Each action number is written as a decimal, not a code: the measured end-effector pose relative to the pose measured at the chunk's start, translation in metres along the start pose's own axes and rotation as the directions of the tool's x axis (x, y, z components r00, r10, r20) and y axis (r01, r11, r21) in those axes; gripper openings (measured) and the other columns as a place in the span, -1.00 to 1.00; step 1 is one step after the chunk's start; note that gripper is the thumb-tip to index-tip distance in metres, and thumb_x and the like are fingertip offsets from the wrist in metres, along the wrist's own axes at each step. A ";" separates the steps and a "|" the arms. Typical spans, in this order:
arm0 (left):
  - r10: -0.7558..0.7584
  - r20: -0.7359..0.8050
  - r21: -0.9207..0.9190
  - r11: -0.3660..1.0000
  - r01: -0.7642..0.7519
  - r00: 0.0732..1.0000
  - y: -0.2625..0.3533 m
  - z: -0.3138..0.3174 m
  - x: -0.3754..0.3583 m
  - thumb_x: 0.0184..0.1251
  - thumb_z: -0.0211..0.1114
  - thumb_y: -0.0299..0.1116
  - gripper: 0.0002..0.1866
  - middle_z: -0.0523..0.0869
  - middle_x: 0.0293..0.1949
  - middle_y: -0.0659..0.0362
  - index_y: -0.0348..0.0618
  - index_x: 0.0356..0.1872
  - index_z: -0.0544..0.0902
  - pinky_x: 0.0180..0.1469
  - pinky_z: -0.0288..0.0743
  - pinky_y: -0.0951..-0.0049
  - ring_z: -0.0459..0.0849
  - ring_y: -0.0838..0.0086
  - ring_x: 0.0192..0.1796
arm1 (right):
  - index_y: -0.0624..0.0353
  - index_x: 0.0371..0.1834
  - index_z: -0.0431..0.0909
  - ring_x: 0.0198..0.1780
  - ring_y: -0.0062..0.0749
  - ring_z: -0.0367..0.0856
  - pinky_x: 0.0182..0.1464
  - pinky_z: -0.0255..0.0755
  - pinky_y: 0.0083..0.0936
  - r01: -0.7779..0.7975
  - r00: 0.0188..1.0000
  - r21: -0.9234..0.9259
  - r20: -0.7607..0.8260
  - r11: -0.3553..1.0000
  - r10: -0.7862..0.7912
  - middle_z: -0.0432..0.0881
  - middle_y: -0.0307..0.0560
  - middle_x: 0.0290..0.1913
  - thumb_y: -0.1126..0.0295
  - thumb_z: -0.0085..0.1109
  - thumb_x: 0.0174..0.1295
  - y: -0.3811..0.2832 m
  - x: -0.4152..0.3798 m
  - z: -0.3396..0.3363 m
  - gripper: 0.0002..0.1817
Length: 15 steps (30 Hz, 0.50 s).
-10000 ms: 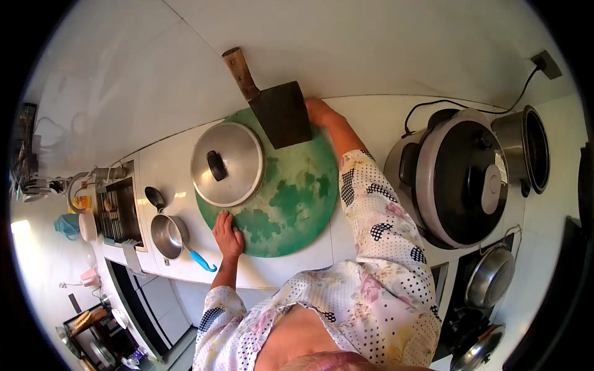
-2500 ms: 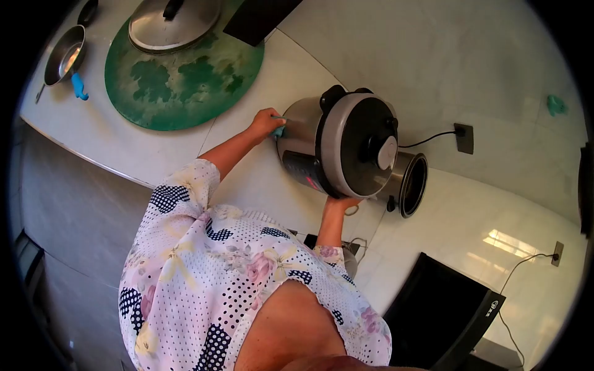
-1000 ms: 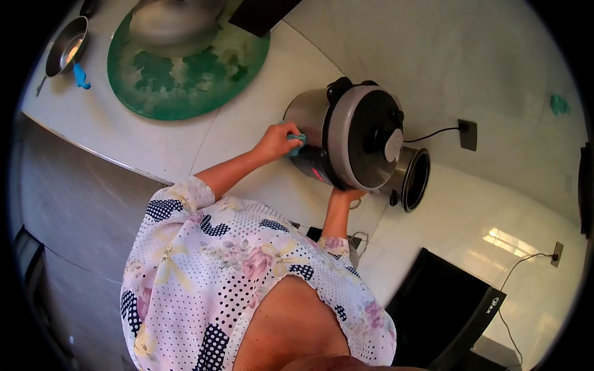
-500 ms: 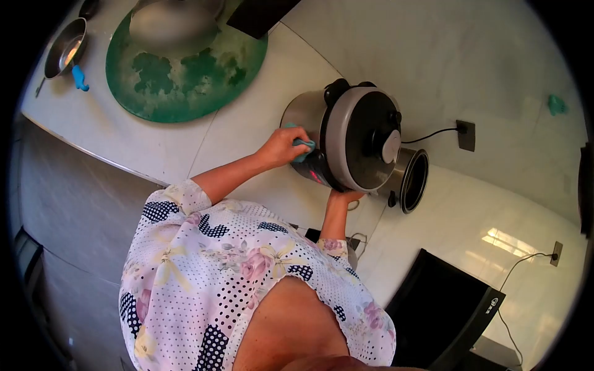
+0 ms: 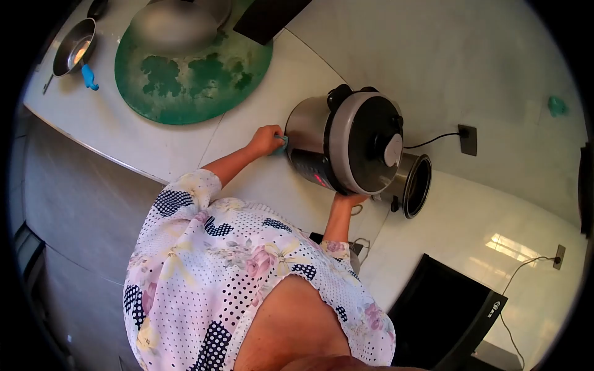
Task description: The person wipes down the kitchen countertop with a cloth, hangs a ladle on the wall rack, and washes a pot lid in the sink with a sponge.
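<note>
A silver and black electric pressure cooker [image 5: 309,127] stands on the white counter, its lid on and red digits lit on its front panel. My left hand [image 5: 266,141] is closed on a teal cloth [image 5: 280,146], which is at the lower edge of the cooker's body. On the other side, my right hand [image 5: 350,200] holds the cooker just below the lid rim; most of its fingers are hidden there. Behind the cooker, partly covered by it, is a metal inner pot [image 5: 418,185] with a dark inside.
A round green board [image 5: 185,93] bears a blurred silvery object [image 5: 176,28]. At far left is a frying pan [image 5: 74,48] beside a blue item [image 5: 90,77]. A black panel [image 5: 445,315] lies at lower right. A cord runs from the cooker to the wall socket [image 5: 468,140].
My left hand has moved left and slightly down with the cloth, from the cooker's front beside the panel to its lower edge. My right hand stays at the cooker. The view has shifted slightly.
</note>
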<state>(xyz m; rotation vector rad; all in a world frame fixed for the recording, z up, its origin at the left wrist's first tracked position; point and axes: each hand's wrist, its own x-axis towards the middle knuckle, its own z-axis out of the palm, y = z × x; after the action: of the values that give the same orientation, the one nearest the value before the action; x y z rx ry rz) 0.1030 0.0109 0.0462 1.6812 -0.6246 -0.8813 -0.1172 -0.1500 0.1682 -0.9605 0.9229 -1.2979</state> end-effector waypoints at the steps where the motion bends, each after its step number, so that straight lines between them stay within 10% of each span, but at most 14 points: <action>1: 0.018 -0.056 -0.047 0.999 -0.021 0.998 0.003 -0.001 -0.002 0.01 0.34 -0.41 -0.80 0.68 -0.42 0.06 -0.17 -0.29 0.61 -0.23 0.51 0.36 0.65 0.30 -0.36 | 0.18 0.27 0.31 0.28 -0.08 0.36 0.29 0.33 -0.16 -0.005 1.000 0.018 0.009 1.000 0.005 0.37 -0.01 0.29 0.04 -0.24 0.37 0.004 0.004 -0.006 -0.46; 4: -0.028 -0.137 -0.318 0.948 -0.017 0.990 0.050 -0.012 -0.006 0.07 0.30 -0.42 -0.77 0.68 -0.31 0.05 -0.19 -0.21 0.62 -0.16 0.50 0.36 0.65 0.29 -0.27 | 0.16 0.27 0.32 0.28 -0.09 0.36 0.28 0.34 -0.17 -0.056 0.998 0.054 0.008 0.997 0.056 0.37 -0.02 0.29 0.04 -0.24 0.38 -0.005 -0.008 0.008 -0.46; 7: 0.339 -0.349 -0.227 0.874 -0.430 0.873 0.111 -0.014 -0.004 0.14 0.23 -0.43 -0.77 0.65 -0.21 0.01 -0.24 -0.16 0.60 -0.08 0.48 0.36 0.63 0.23 -0.19 | 0.16 0.27 0.32 0.27 -0.10 0.37 0.28 0.34 -0.18 -0.072 0.997 0.050 0.013 0.996 0.071 0.38 -0.03 0.28 0.05 -0.24 0.38 -0.006 -0.013 0.013 -0.47; 10: 0.441 -0.357 -0.155 0.841 -0.518 0.823 0.115 -0.006 0.002 0.18 0.15 -0.47 -0.75 0.61 -0.15 -0.03 -0.26 -0.12 0.59 -0.02 0.46 0.33 0.59 0.14 -0.11 | 0.18 0.26 0.33 0.25 -0.10 0.39 0.28 0.34 -0.19 0.000 1.000 -0.016 -0.018 1.000 -0.001 0.39 -0.02 0.27 0.06 -0.24 0.38 -0.003 -0.009 0.014 -0.47; 15: 0.319 -0.260 0.078 0.948 -0.310 0.911 0.021 0.006 0.026 0.17 0.12 -0.50 -0.77 0.59 -0.18 -0.05 -0.24 -0.14 0.59 -0.04 0.45 0.20 0.57 0.03 -0.11 | 0.28 0.27 0.25 0.20 -0.12 0.44 0.27 0.40 -0.25 -0.009 0.998 0.010 -0.056 1.000 0.009 0.38 0.05 0.27 0.17 -0.25 0.43 -0.006 -0.012 0.015 -0.51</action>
<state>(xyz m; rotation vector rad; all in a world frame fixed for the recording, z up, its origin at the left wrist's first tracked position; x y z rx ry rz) 0.1138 -0.0182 0.0593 1.6363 -0.7013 -0.4031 -0.1059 -0.1372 0.1788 -0.9156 0.9616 -1.3262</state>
